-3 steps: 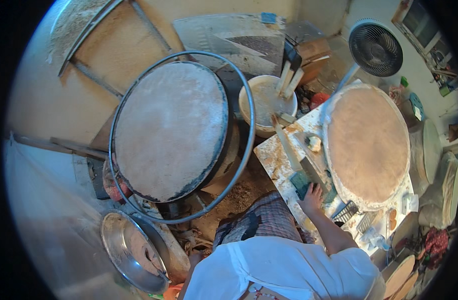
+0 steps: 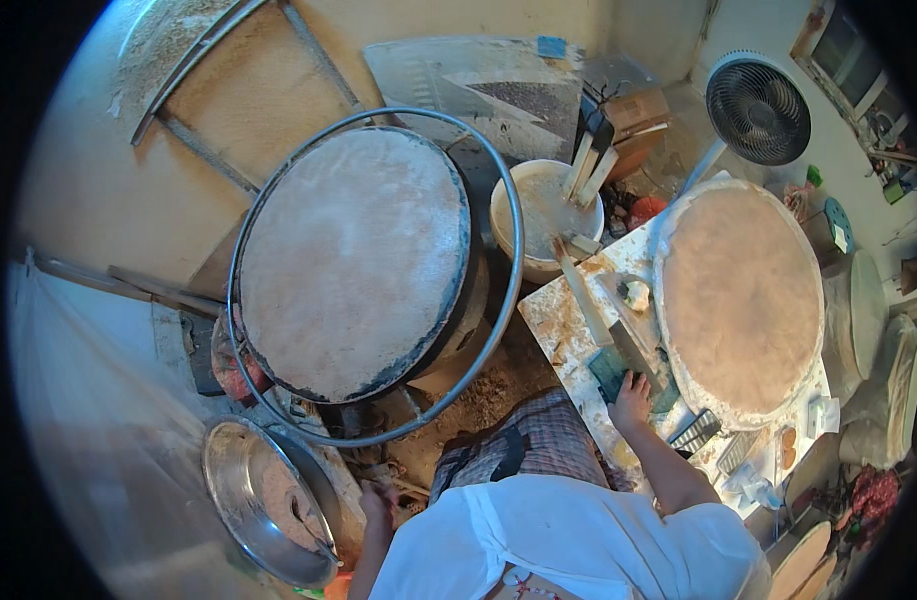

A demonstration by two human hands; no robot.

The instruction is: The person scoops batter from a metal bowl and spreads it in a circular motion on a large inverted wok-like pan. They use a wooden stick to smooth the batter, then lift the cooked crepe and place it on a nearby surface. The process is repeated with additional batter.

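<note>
Between seven and eight o'clock, a steel basin [image 2: 230, 468] sits tilted. Right of it, near seven, the left hand [image 2: 377, 502] shows more fully than a moment ago, when the white shirt [image 2: 588, 525] hid most of it; its forearm points up toward twelve. Whether its grip is apart or together I cannot tell. The large grey disc [image 2: 353, 265], toward ten, has only shifted with the view.

At four o'clock, the right hand [image 2: 634, 403] has stayed on the speckled surface [image 2: 550, 322], so the work seems to rest with this hand. Its forearm slants up toward eleven, fingers forward, touching the near end of a dark bar [image 2: 630, 350] by a green pad [image 2: 607, 371]; whether the grip is clamped on the bar, I cannot tell. A brown disc [image 2: 743, 300] lies at three.
</note>
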